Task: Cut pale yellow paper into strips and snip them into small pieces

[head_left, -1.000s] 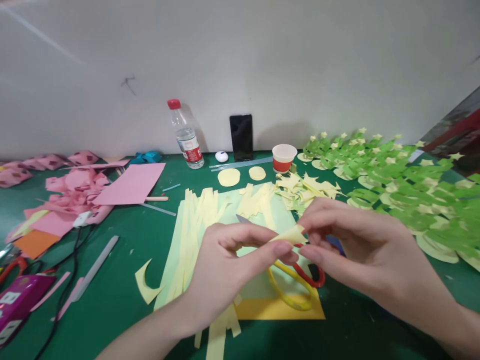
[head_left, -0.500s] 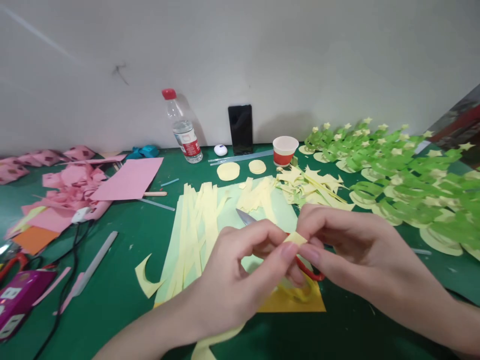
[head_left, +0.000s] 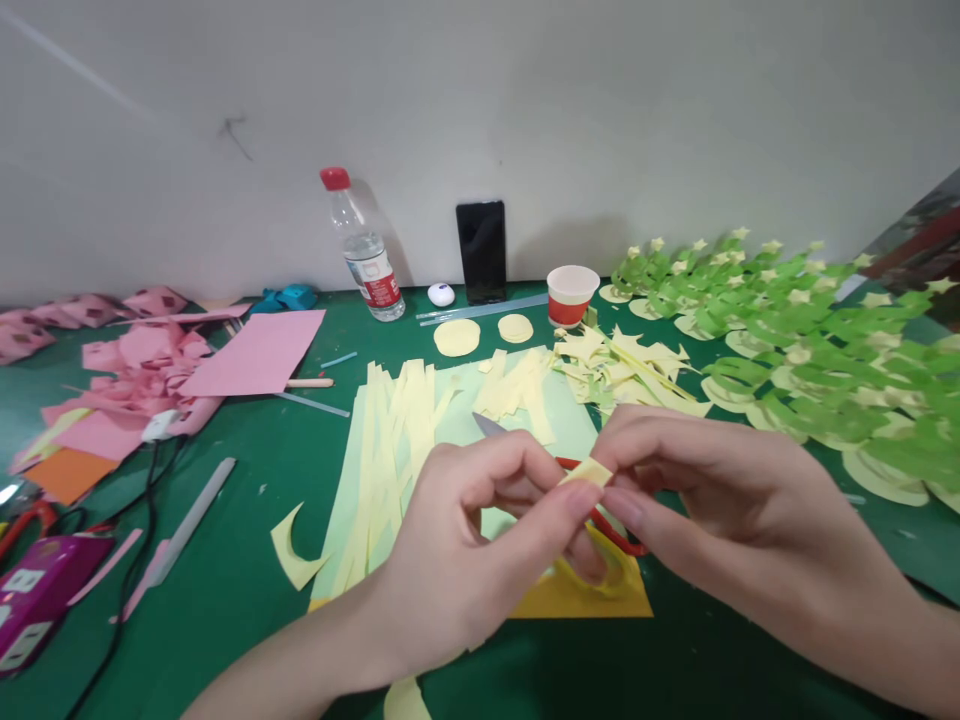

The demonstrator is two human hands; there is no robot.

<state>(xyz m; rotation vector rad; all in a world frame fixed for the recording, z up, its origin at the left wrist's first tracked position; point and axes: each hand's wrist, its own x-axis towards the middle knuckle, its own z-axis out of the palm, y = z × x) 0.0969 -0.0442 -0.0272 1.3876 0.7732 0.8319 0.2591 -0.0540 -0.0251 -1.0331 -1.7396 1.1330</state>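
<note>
A small pale-yellow paper piece [head_left: 587, 470] is pinched between the fingertips of my left hand [head_left: 495, 545] and my right hand [head_left: 697, 500]. Both hands are closed on it and meet over the middle of the table. Beneath them lies a pair of scissors [head_left: 626, 545] with red and yellow handles; its blade tip pokes out past my left knuckles. The scissors rest over a light-green paper sheet [head_left: 455, 425] and an orange-yellow sheet [head_left: 551, 600]. Long pale-yellow paper strips [head_left: 382, 460] lie left of my hands, and shorter yellow pieces [head_left: 517, 390] just beyond.
Yellow scraps [head_left: 626, 365], a paper cup [head_left: 571, 297], a phone [head_left: 482, 252] and a water bottle [head_left: 369, 255] stand or lie toward the wall. Green paper trees [head_left: 810, 340] fill the right. Pink paper [head_left: 259, 355], a glue stick [head_left: 193, 520] and a purple power strip [head_left: 52, 595] are left.
The hands stay almost in place, still pinching the paper piece. More of the red scissor handle shows beneath them. The view has shifted slightly.
</note>
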